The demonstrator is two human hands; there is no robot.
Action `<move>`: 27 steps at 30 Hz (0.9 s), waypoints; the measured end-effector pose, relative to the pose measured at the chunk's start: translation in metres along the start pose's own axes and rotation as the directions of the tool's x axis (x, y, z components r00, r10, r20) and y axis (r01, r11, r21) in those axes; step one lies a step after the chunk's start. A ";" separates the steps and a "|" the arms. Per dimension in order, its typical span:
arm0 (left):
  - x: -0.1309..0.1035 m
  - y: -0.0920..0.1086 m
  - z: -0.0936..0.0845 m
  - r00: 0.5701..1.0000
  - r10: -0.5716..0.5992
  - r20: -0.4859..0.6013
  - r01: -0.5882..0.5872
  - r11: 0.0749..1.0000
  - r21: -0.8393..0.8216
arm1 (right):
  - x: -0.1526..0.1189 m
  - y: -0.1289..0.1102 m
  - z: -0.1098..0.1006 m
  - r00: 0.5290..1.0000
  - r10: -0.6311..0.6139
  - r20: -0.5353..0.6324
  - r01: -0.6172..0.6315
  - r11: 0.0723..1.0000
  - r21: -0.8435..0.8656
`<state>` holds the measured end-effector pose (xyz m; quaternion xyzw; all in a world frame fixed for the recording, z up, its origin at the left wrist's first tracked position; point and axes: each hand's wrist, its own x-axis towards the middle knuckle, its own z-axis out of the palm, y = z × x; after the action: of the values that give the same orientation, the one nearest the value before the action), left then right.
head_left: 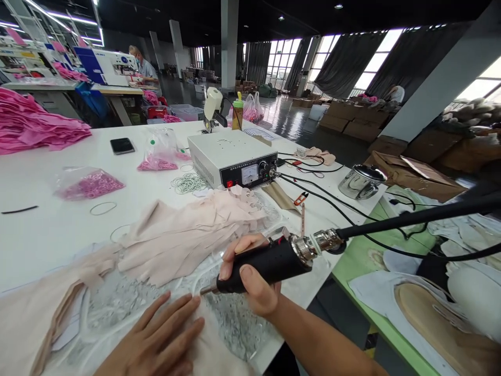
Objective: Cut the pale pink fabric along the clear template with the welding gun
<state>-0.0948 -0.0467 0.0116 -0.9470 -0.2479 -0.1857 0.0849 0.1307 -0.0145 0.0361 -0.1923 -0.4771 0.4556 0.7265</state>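
My right hand [254,282] is wrapped round the black body of a handheld ultrasonic welder [270,263]. Its metal tip points down and left, at the edge of a pale pink fabric piece [213,334]. My left hand [160,334] lies flat on that fabric, fingers stretched out, fingertips beside the tip. Under the fabric is a clear template [117,305] with white raised outlines. Beyond my hands lies a pile of pale pink cut pieces [188,235], with more pale fabric [43,308] at the left. A black cable runs from the welder's back end off to the right.
A power unit [235,156] with a dial stands behind the pile. Around it are bags of pink rings [92,184], a phone [122,146], orange snips [300,198] and a steel mug [362,181]. Cables cross the right side. A green table [368,261] holds white cups.
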 end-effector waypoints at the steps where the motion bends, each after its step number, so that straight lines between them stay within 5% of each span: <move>1: 0.000 0.000 0.000 1.000 0.001 -0.002 -0.001 1.000 -0.005 | 0.000 0.000 0.000 1.000 -0.002 -0.001 0.002 1.000 0.000; 8: 0.003 -0.008 -0.006 0.987 0.152 0.044 -0.154 0.986 0.061 | 0.001 0.000 0.001 1.000 -0.009 -0.006 0.009 0.999 0.035; 27: 0.008 -0.006 -0.008 0.984 0.157 0.085 -0.157 0.988 -0.004 | 0.001 -0.008 0.007 0.993 0.091 -0.075 -0.092 0.996 -0.005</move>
<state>-0.0938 -0.0399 0.0221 -0.9706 -0.1761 -0.1374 0.0899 0.1287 -0.0192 0.0454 -0.2340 -0.4424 0.4789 0.7212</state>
